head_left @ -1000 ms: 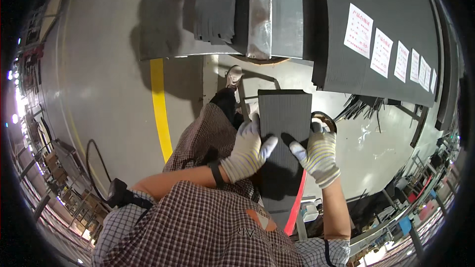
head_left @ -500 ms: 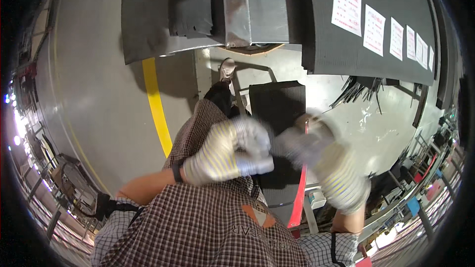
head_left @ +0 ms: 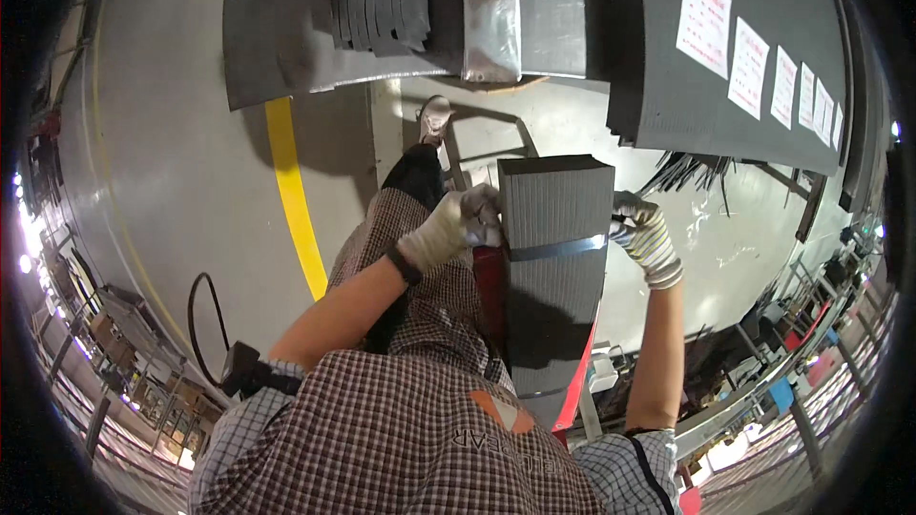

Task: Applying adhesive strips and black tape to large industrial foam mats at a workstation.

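While both gloved hands flank the stack of dark grey sheets [head_left: 558, 305], one at each long side, a shiny grey band [head_left: 558, 250] lies across its upper face. The left hand [head_left: 469, 216] has its fingers curled in at the left edge, its grip narrow; whether any of the band sits inside it, I cannot tell. The right hand [head_left: 644, 232] bends its fingers close to the right edge, just beside the band's bright end, and its grip looks narrow too, though the fingertips are too small to show whether they pinch that end. The stack sits in front of the person's apron [head_left: 401, 429], with a red strip [head_left: 577, 386] along its lower right side.

A second ago the hands rested on the stack with thumbs on its upper face, and half a second ago they were blurred over it; now they are apart at its sides, and the band has come into view
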`<action>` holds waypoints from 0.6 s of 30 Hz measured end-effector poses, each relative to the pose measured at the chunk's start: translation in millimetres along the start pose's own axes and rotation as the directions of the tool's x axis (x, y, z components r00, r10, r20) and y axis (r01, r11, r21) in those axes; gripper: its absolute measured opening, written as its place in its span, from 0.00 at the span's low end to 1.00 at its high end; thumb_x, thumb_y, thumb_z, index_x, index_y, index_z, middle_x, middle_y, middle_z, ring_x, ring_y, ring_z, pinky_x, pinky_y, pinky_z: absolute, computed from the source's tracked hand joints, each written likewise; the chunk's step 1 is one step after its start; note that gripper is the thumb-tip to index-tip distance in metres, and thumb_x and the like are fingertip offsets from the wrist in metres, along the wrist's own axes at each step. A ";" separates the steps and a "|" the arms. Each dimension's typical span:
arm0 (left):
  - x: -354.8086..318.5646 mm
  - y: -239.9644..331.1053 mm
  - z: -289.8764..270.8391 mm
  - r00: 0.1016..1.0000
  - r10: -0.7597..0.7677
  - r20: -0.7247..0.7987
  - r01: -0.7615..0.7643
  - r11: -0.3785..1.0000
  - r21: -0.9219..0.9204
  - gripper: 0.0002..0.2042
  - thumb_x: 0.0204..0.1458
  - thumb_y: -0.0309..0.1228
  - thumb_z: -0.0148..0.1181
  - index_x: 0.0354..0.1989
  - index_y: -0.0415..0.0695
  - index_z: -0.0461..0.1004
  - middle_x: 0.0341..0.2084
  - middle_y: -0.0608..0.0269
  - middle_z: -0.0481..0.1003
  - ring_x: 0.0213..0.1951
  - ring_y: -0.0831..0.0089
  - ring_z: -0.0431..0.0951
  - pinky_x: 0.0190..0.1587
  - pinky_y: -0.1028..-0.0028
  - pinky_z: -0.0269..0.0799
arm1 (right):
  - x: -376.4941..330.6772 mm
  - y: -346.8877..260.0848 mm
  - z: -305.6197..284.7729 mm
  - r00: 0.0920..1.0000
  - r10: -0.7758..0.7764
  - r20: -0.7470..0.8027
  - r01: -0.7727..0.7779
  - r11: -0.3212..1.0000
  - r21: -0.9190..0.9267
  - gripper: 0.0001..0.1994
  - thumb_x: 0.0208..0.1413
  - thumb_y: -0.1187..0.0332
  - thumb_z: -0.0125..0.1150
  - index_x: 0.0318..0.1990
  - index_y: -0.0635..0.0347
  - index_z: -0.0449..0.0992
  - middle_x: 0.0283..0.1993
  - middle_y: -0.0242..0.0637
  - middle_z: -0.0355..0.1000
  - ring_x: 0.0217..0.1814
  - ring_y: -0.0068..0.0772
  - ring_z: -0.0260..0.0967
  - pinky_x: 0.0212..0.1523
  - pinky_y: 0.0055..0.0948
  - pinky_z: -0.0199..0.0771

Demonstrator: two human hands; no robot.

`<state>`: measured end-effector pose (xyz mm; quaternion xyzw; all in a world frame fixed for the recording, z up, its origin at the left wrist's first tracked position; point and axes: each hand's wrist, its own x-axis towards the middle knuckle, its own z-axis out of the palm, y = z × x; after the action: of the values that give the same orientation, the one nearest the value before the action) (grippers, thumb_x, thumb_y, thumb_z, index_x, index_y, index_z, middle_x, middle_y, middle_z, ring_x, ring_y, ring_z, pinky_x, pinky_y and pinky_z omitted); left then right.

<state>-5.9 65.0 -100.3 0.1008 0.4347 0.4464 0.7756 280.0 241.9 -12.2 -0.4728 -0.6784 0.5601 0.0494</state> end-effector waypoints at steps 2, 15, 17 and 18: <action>13.7 -22.0 -7.4 0.965 0.197 0.172 -0.212 0.975 0.071 0.05 0.61 0.25 0.61 0.42 0.39 0.77 0.39 0.60 0.80 0.38 0.77 0.80 0.47 0.73 0.80 | -11.3 -12.0 24.6 0.990 0.092 -0.108 -0.096 0.995 -0.035 0.20 0.48 0.65 0.80 0.46 0.63 0.80 0.45 0.40 0.81 0.47 0.34 0.77 0.50 0.35 0.77; 126.1 -82.3 -7.8 0.964 -0.178 -0.195 0.220 0.951 0.216 0.21 0.63 0.42 0.60 0.57 0.41 0.72 0.50 0.54 0.76 0.50 0.68 0.78 0.56 0.69 0.75 | -66.4 -81.5 163.3 0.798 0.013 -0.603 -0.381 0.786 -0.487 0.61 0.34 0.46 0.80 0.75 0.65 0.51 0.74 0.67 0.50 0.71 0.66 0.54 0.69 0.57 0.54; 126.6 -77.7 -13.8 0.972 -0.166 -0.165 0.213 0.920 0.330 0.21 0.63 0.42 0.59 0.58 0.40 0.72 0.51 0.54 0.76 0.51 0.68 0.78 0.57 0.69 0.75 | -69.1 -80.1 158.3 0.826 -0.060 -0.560 -0.314 0.777 -0.546 0.61 0.35 0.46 0.79 0.75 0.63 0.52 0.74 0.67 0.50 0.71 0.66 0.54 0.68 0.57 0.54; 116.7 -70.1 -19.3 0.976 -0.160 -0.145 0.203 0.909 0.364 0.21 0.64 0.42 0.59 0.58 0.39 0.72 0.52 0.54 0.76 0.51 0.67 0.78 0.57 0.68 0.75 | -70.3 -80.3 157.3 0.786 -0.035 -0.617 -0.358 0.788 -0.501 0.59 0.35 0.47 0.79 0.74 0.62 0.53 0.74 0.67 0.51 0.70 0.66 0.55 0.67 0.57 0.55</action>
<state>47.8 110.9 -218.3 0.1816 0.5625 0.2855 0.7544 177.6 86.6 27.3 -0.6744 -0.7219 0.1432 0.0586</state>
